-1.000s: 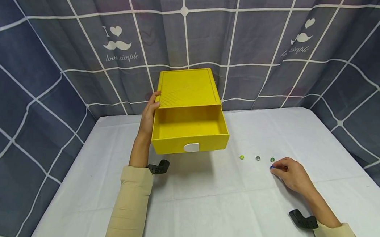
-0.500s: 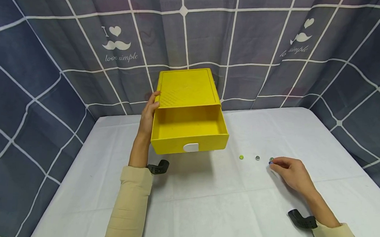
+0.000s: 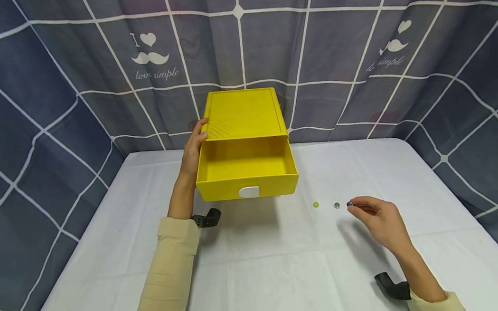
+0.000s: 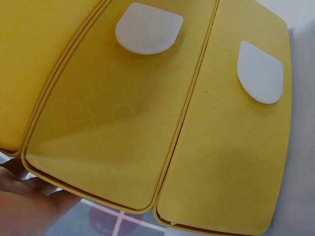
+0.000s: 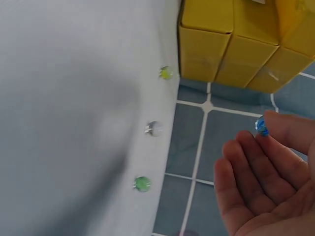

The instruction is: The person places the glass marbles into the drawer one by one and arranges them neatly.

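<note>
My right hand pinches a blue glass marble between thumb and index finger, above the white table. To its left on the cloth lie a yellow-green marble and a clear marble. A green marble shows in the right wrist view; in the head view the right hand hides it. My left hand rests against the left side of a yellow drawer unit, fingertips at its top edge. The unit's top drawer is pulled out, and its visible inside holds nothing.
Two lower drawers with white handles are pushed in below the pulled-out one. A grey checked curtain hangs behind and on both sides of the white-covered table. Black wrist devices sit on both wrists.
My right hand has lifted the blue marble off the table and moved it slightly left and away from me, covering the green marble in the head view. The left hand stays at the drawer unit.
</note>
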{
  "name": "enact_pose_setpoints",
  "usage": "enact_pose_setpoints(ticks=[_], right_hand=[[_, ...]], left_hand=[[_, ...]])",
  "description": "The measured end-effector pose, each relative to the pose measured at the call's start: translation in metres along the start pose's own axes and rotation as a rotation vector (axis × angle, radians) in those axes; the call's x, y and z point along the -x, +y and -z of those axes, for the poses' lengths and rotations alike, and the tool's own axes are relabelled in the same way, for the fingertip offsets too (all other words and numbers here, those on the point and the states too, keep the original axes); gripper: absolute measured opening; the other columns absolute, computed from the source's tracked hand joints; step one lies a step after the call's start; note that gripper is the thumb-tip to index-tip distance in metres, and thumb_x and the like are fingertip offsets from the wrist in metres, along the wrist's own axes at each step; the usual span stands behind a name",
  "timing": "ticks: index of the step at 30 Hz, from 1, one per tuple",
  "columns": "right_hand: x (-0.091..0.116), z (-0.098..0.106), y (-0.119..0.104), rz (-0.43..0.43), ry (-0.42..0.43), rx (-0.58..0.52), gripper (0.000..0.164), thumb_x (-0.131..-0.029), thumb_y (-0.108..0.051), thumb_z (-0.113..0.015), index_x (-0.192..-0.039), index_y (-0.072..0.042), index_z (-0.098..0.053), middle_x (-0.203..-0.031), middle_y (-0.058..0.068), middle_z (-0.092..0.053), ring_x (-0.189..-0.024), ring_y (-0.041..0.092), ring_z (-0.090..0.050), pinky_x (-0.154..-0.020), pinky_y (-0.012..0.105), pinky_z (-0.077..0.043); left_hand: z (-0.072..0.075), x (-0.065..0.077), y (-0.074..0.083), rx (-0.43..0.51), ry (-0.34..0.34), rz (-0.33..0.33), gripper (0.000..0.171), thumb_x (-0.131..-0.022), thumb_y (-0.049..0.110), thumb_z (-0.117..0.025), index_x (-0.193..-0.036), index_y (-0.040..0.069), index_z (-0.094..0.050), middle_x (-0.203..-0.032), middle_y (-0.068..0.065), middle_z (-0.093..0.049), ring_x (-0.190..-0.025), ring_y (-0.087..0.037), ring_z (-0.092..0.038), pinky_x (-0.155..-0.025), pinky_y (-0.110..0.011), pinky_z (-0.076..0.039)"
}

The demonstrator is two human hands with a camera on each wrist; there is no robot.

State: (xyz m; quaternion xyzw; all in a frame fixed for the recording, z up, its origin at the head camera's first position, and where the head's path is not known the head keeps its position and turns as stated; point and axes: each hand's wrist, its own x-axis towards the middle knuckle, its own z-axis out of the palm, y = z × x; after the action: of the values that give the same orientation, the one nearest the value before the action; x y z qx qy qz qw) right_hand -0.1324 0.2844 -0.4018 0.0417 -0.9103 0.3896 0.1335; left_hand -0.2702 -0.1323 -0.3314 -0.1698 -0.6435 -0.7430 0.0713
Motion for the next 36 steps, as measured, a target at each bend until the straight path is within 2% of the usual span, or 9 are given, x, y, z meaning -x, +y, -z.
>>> enact_pose_setpoints(ticks=[14, 24, 36], right_hand=[[0.000, 0.002, -0.016, 0.016, 0.043, -0.055, 0.021, -0.092, -0.021, -0.071, -0.105, -0.005, -0.074, -0.097, 0.009, -0.073, -0.081, -0.005, -0.062, -0.069, 0.013, -0.047], [-0.001, 0.003, -0.021, 0.022, 0.052, -0.045, 0.021, -0.092, -0.023, -0.070, -0.106, -0.006, -0.074, -0.097, 0.006, -0.073, -0.081, -0.006, -0.063, -0.069, 0.013, -0.047], [-0.002, 0.005, -0.033, 0.035, 0.068, -0.054, 0.022, -0.091, -0.020, -0.071, -0.109, -0.007, -0.074, -0.100, 0.007, -0.073, -0.083, -0.008, -0.061, -0.069, 0.013, -0.045]], left_hand=[[0.001, 0.002, -0.002, 0.003, 0.003, 0.008, 0.050, -0.102, 0.022, -0.030, -0.151, 0.013, -0.033, -0.153, -0.004, -0.027, -0.129, -0.020, -0.034, -0.109, -0.039, -0.026], [0.001, 0.003, -0.002, 0.005, 0.001, 0.006, 0.050, -0.102, 0.023, -0.031, -0.151, 0.014, -0.032, -0.152, -0.004, -0.028, -0.128, -0.020, -0.035, -0.109, -0.040, -0.028], [0.001, 0.003, 0.000, -0.009, 0.003, -0.001, 0.051, -0.102, 0.024, -0.031, -0.151, 0.013, -0.033, -0.153, -0.004, -0.028, -0.129, -0.020, -0.034, -0.109, -0.040, -0.026]])
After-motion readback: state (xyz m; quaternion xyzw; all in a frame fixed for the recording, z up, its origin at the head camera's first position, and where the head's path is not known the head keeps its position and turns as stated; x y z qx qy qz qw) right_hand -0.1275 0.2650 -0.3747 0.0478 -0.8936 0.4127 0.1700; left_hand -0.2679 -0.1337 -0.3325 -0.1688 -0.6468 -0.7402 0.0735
